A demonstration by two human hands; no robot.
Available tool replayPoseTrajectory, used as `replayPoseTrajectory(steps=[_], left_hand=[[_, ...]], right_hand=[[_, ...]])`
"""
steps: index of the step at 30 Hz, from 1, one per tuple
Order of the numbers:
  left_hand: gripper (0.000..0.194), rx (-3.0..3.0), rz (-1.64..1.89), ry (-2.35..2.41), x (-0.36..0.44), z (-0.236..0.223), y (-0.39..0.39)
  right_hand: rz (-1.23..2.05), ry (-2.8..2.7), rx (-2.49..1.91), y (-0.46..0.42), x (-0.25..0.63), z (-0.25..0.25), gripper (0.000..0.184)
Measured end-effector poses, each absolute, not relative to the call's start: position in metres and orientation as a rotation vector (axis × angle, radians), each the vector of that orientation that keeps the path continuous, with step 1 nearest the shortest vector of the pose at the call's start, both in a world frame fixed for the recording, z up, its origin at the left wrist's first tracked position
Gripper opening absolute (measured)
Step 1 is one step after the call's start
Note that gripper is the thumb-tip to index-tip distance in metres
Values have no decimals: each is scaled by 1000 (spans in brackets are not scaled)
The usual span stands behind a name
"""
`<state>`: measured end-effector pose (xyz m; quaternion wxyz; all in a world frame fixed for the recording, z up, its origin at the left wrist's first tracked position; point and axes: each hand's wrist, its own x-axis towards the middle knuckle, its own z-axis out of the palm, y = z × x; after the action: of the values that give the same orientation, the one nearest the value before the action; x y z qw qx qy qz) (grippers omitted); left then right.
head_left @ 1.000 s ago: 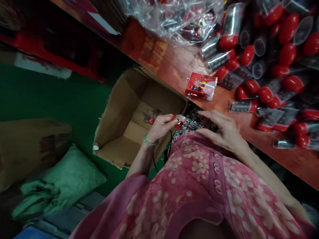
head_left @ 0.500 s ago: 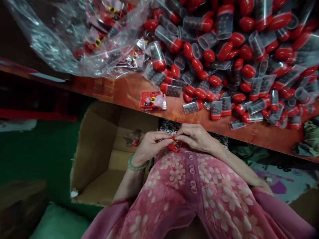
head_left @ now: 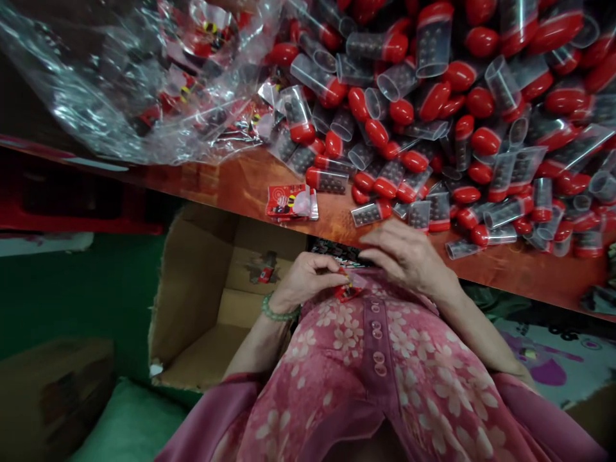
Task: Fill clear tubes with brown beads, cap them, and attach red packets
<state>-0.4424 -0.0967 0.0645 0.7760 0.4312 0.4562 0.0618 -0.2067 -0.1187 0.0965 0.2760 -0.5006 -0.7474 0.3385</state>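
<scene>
Currently, the left grip [head_left: 305,280] is closed on a small red packet [head_left: 349,292] between thumb and fingers, the right hand [head_left: 409,255] open just beside it, a cardboard box [head_left: 190,289] below-left of the grip, and red-capped plastic tubes [head_left: 433,45] heaped beyond it on the surface [head_left: 529,282].

i log the left hand [head_left: 308,279] curled inward, its fingertips [head_left: 334,263] pinched toward the thumb, the left wrist [head_left: 289,296] bent and wearing a green beaded bracelet [head_left: 276,314]. the right hand [head_left: 409,256] sits higher and apart, fingers loosely spread and arched downward, the right forearm [head_left: 481,333] bare.
</scene>
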Motion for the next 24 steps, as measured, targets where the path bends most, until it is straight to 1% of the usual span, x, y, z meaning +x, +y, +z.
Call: replayPoseTrajectory(steps=[2,6,10,13,18,20,22,24], left_hand=[[36,897,181,1026,-440,64,-96],[39,917,324,1075,-436,62,-94],[36,998,450,1159,-434,62,-92],[35,1022,476,1186,-433,66,-89],[38,943,430,1115,-435,71,-91],[36,913,396,1098,-436,70,-94],[35,888,361,1084,-436,68,-97],[36,858,319,1068,-435,67,-99]], right_hand=[[723,-2144,-1542,-111,-204,97,21],[673,-2463,-1700,-99,-209,95,41],[616,-2526,-1671,-91,-218,94,40],[581,-2531,-1650,-89,-221,93,40],[656,-2468,-1594,-82,-209,90,34],[670,-2451,-1581,-81,-199,95,34],[755,-2257,-1561,-85,-191,104,36],[899,-1854,-1597,-93,-189,115,36]])
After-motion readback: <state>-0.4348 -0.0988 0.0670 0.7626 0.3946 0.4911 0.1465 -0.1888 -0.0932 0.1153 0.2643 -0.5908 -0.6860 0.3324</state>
